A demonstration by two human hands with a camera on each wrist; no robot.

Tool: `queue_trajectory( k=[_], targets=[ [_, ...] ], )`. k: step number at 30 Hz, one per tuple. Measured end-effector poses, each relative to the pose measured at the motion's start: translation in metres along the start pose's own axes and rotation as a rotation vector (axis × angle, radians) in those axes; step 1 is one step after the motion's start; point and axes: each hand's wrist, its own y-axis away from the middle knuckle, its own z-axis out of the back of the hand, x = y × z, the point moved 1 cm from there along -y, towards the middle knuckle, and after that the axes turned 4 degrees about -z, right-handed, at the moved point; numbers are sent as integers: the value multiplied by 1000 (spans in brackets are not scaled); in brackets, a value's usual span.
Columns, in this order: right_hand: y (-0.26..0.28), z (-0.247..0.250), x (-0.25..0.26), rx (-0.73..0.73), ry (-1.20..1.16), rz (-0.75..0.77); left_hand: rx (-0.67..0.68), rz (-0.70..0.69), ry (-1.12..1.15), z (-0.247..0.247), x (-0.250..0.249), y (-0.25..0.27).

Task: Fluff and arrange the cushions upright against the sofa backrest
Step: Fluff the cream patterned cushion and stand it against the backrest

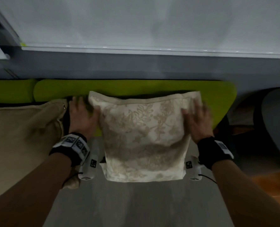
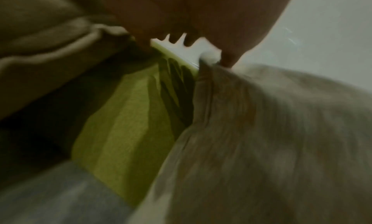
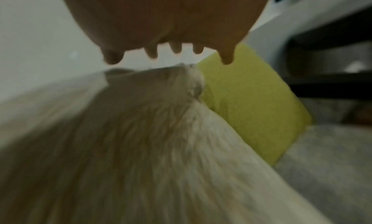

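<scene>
floral cushion (image 1: 144, 135) stands on the sofa seat against the green backrest (image 1: 136, 87); my left hand (image 1: 82, 115) and right hand (image 1: 196, 118) press its sides, fingers spread, gripping nothing; fluffing, i judge; next, settle it beside the plain cushion (image 1: 21, 131).

Narrow gap for my left hand (image 1: 82, 116) between floral cushion (image 1: 144, 136) and tan cushion (image 1: 21, 136); green backrest (image 1: 136, 87) blocks behind, grey seat (image 1: 136, 202) open in front.

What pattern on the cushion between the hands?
Cream with beige leafy floral print; head view shows it best.
</scene>
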Motion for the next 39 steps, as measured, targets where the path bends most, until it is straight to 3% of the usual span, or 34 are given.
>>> queue_trajectory(
  k=[2, 3, 5, 7, 9, 13, 21, 26, 29, 31, 33, 35, 37, 39],
  targets=[
    [4, 8, -14, -247, -445, -139, -20, 164, 485, 8, 15, 3],
    [7, 8, -18, -244, -655, -245, 28, 217, 696, 9, 17, 7],
    [8, 1, -25, -84, -944, -375, 171, 167, 874, 6, 12, 15],
    [7, -5, -27, 70, -979, -374, 221, 52, 837, 3, 8, 18],
    [6, -7, -27, 113, -907, -315, 191, 34, 791, 0, 8, 18],
    [13, 8, -30, -56, -853, -289, 124, 33, 638, 3, 7, 27],
    [16, 42, -42, -209, -577, -230, 48, 31, 774, 22, -5, 29],
    [-7, 32, -44, -150, -550, -281, 70, 91, 712, 11, -23, 10],
    [2, 41, -36, -313, -344, -207, -116, 44, 441, 16, -15, 11],
    [23, 44, -20, -450, -255, 61, -279, -186, 169, 21, -21, 25],
    [48, 29, 11, -362, -146, 394, -205, -479, 152, 15, -49, 49],
    [61, 1, 35, -118, 86, 621, 80, -688, 105, -8, -77, 71],
    [61, -20, 41, 121, 302, 581, 235, -791, -158, -36, -81, 77],
    [47, -27, 32, 241, 400, 443, 274, -668, -271, -51, -68, 62]
  ],
)
